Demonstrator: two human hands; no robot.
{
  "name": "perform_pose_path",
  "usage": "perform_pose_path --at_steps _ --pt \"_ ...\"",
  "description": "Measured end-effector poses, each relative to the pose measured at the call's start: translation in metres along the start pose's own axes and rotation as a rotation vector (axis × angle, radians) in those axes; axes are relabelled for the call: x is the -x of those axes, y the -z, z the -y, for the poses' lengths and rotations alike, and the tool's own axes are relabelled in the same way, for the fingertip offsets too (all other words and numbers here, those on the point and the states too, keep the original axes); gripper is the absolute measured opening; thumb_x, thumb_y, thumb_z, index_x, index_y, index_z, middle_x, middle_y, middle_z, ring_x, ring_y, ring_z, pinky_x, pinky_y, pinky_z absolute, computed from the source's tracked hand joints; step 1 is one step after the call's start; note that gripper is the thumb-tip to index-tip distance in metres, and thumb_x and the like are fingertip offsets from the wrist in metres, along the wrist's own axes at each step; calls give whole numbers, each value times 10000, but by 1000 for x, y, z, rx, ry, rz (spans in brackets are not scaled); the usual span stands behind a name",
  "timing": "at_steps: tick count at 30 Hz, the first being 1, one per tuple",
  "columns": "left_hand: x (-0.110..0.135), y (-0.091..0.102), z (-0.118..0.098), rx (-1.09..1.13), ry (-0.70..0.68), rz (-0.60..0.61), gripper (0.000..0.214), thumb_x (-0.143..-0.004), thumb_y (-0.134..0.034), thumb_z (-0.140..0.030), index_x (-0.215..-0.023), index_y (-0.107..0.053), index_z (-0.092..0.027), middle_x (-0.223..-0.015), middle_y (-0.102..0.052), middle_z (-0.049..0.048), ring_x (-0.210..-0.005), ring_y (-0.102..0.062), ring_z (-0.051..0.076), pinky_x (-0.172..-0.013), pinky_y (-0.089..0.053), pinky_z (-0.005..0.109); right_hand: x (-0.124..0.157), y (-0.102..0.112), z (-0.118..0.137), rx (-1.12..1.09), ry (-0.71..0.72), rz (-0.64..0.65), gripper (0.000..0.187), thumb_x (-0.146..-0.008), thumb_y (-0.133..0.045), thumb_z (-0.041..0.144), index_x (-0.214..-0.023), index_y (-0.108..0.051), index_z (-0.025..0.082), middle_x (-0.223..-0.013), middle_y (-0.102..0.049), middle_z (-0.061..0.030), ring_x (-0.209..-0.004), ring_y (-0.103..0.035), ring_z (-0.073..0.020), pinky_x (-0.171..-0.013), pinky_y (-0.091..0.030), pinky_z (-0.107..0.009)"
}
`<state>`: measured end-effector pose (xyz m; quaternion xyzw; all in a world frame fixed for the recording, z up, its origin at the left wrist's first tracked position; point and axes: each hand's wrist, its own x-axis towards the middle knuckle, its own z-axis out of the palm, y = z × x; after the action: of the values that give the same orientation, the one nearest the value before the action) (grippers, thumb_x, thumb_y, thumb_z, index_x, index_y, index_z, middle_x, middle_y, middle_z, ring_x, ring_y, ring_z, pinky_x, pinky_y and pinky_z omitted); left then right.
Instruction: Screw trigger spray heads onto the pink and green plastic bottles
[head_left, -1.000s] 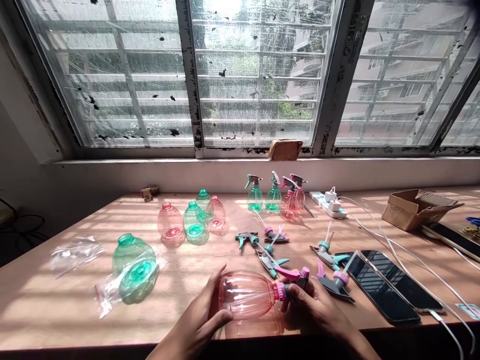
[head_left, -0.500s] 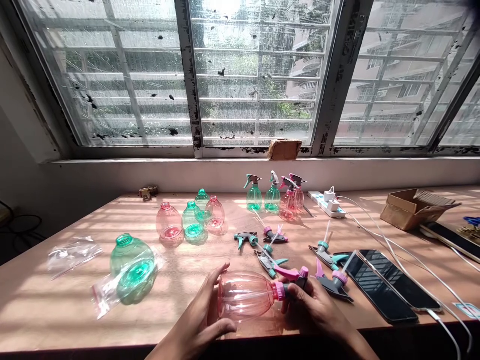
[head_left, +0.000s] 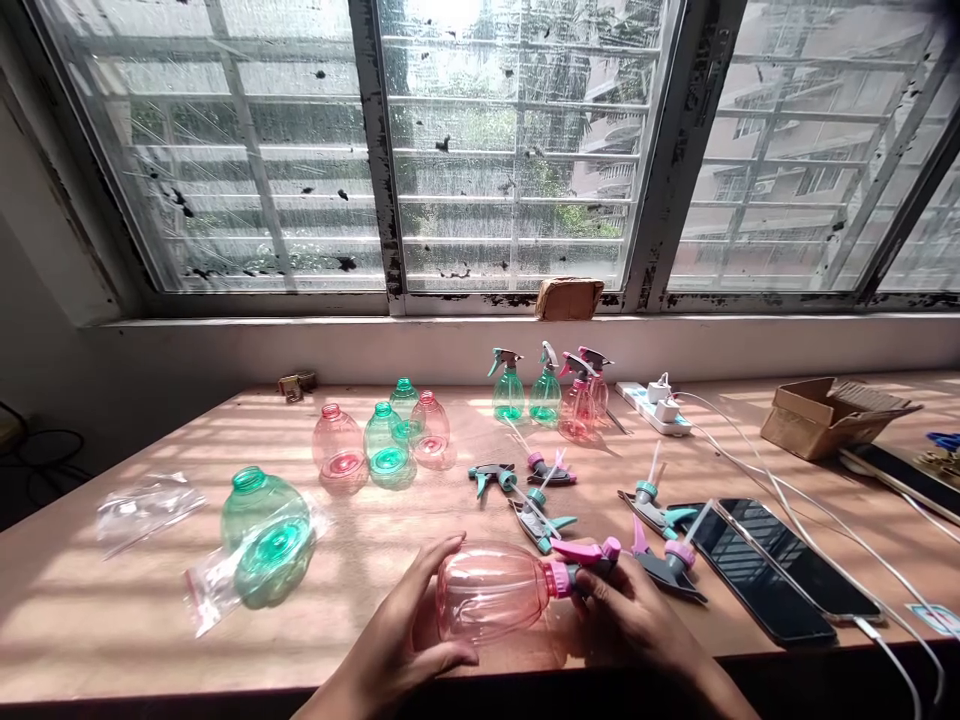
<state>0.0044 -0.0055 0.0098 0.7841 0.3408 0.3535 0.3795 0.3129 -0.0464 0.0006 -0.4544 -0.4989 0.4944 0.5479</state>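
Note:
A clear pink spray bottle (head_left: 491, 592) lies on its side above the table's front edge, its base to the left. My left hand (head_left: 409, 610) cups the base, fingers on the far side and thumb on the near side. At the other end, my right hand (head_left: 619, 600) grips the grey-and-pink spray head (head_left: 592, 555), which sits on the bottle's neck. Some right-hand fingers are hidden behind the head. Just right of that hand lies a loose pink-and-grey spray head (head_left: 670, 568). Loose teal-and-grey spray heads (head_left: 536, 522) lie beyond the bottle.
Open green bottles (head_left: 264, 530) and pink bottles (head_left: 339, 448) stand on the left, near plastic bags (head_left: 150, 512). Assembled spray bottles (head_left: 508, 395) line the back. Phones (head_left: 761, 575), white cables, a power strip (head_left: 654, 410) and a cardboard box (head_left: 825, 418) occupy the right.
Both hands have stayed nearly in place with the pink spray bottle. The left hand's fingers and the spray head have shifted very slightly.

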Motion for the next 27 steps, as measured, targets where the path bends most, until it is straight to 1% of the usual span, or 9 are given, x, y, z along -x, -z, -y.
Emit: perform_pose_path --at_steps 3,8,10,13,15,17,19,23,27 --pt "0 0 1 -67 -40 -8 874 -768 -891 -437 -1520 -457 -341 -1580 -491 105 -1486 -404 390 -1262 -298 502 -1 -2 1 -37 -18 9 533 -782 -792 630 -1041 -798 165 -690 -632 -5 -614 -561 -171 -595 -474 -302" --pt "2 -1 -4 -51 -42 5 838 -843 -833 -414 -1554 -390 -382 -1615 -450 75 -1506 -385 351 -1271 -280 470 -3 -3 6 -58 -38 12 523 -771 -798 635 -1005 -808 167 -702 -633 -7 -594 -558 -164 -568 -464 -294" --pt "3 -1 -7 -39 -27 30 851 -869 -800 -444 -1581 -342 -365 -1632 -430 83 -1507 -385 351 -1266 -282 465 -3 -1 8 -22 -32 25 545 -780 -771 664 -1006 -812 170 -704 -651 -17 -593 -568 -172 -570 -478 -298" --pt "3 1 -8 4 9 50 858 -908 -707 -560 -1614 -284 -318 -1651 -408 103 -1503 -390 361 -1255 -296 459 -3 1 10 51 13 51 552 -808 -728 686 -1019 -816 184 -702 -687 -39 -590 -588 -190 -587 -502 -314" --pt "4 2 -7 28 48 60 809 -945 -619 -609 -1617 -283 -307 -1660 -402 96 -1511 -381 358 -1255 -293 461 -2 2 10 80 22 60 537 -829 -713 676 -1051 -811 198 -676 -694 -44 -578 -588 -198 -590 -513 -325" --pt "3 4 -7 44 92 64 765 -964 -587 -610 -1607 -309 -300 -1655 -415 89 -1518 -374 350 -1256 -290 460 -1 3 9 86 10 67 535 -843 -705 666 -1091 -799 201 -643 -688 -40 -568 -583 -201 -588 -520 -332" --pt "3 4 -7 68 120 59 754 -953 -616 -597 -1587 -348 -288 -1641 -440 94 -1510 -390 348 -1247 -310 453 -2 3 7 77 0 73 542 -845 -705 664 -1101 -790 195 -638 -674 -30 -573 -582 -196 -586 -513 -328" --pt "0 5 -8 138 136 57 764 -910 -699 -574 -1549 -405 -274 -1625 -461 106 -1497 -411 353 -1231 -340 448 -4 2 3 19 1 67 523 -820 -747 648 -1067 -786 188 -748 -664 -20 -614 -599 -178 -590 -476 -303" --pt "0 4 -6 204 127 60 779 -871 -755 -565 -1520 -428 -287 -1576 -515 108 -1460 -458 359 -1216 -358 454 -3 1 1 -19 -12 47 511 -787 -779 649 -998 -779 183 -734 -652 -12 -621 -591 -176 -603 -466 -303"
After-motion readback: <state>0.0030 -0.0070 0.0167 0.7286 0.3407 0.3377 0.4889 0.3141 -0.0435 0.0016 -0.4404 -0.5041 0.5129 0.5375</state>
